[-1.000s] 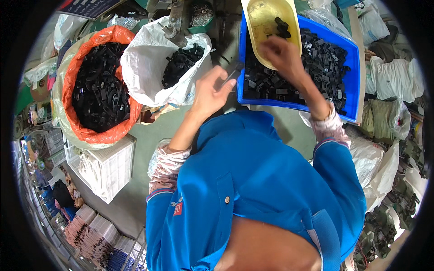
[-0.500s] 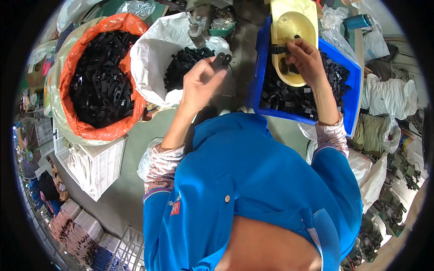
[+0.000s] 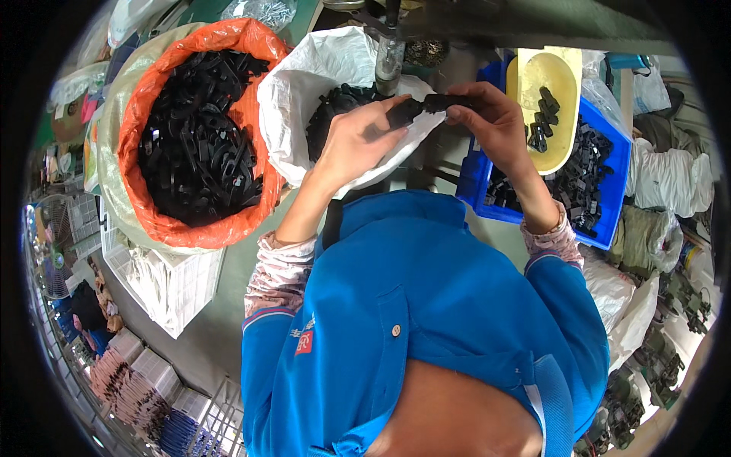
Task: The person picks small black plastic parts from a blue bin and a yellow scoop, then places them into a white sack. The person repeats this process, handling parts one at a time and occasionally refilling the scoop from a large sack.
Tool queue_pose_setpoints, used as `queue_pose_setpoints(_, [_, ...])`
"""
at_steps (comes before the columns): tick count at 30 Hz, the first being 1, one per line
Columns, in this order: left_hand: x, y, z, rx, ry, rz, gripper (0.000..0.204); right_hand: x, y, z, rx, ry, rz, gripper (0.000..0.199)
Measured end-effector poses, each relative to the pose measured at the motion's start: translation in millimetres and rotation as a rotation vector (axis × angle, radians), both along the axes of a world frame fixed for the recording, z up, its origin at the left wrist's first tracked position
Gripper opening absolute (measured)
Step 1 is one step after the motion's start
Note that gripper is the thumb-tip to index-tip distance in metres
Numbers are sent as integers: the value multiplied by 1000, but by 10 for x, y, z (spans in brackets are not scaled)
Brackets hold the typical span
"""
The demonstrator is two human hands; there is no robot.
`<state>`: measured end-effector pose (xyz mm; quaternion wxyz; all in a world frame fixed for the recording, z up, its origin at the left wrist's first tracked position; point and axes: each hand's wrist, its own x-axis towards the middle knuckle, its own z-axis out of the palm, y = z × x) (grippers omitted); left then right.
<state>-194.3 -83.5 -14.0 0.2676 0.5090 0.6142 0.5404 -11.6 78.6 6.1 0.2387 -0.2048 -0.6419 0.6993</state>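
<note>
The left hand [image 3: 356,142] has its grip clamped on a flat black piece [image 3: 403,113], held between the thumb and the fingers, with the far end poking out toward the right. The right hand [image 3: 495,126] has its grip pinched on a smaller black part [image 3: 446,102], thumb below and fingers above. The two items face each other end to end, very near or touching; whether they are joined I cannot tell. Both are held over the right-hand side of a white sack [image 3: 293,80], which has a heap of black pieces [image 3: 335,103] inside. An upright metal rod [image 3: 389,61] stands just beyond the hands. To the left of the sack, an orange liner [image 3: 146,217] is folded over the rim of a bag filled with long black parts [image 3: 194,148]. On the right, a yellow tray [image 3: 562,72] sits over a blue bin [image 3: 620,171]; a few dark parts [image 3: 543,120] lie in the tray, and many small black blocks [image 3: 585,179] fill the bin. A white crate [image 3: 190,293] stands below the bag.
</note>
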Motion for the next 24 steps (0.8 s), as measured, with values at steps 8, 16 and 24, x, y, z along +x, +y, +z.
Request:
queue_pose_setpoints(8, [-302,67,86,-29,209,-22,21,-296,-82,-81,310,-51,-65,24])
queue_pose_setpoints(16, [-590,145,222,53,518,-83,47,-586,-195,-64,449,-12,-84,21])
queue_pose_setpoints(24, [-953,326,434,148,701,-176,43,-803,-107,-77,616,-12,-262,20])
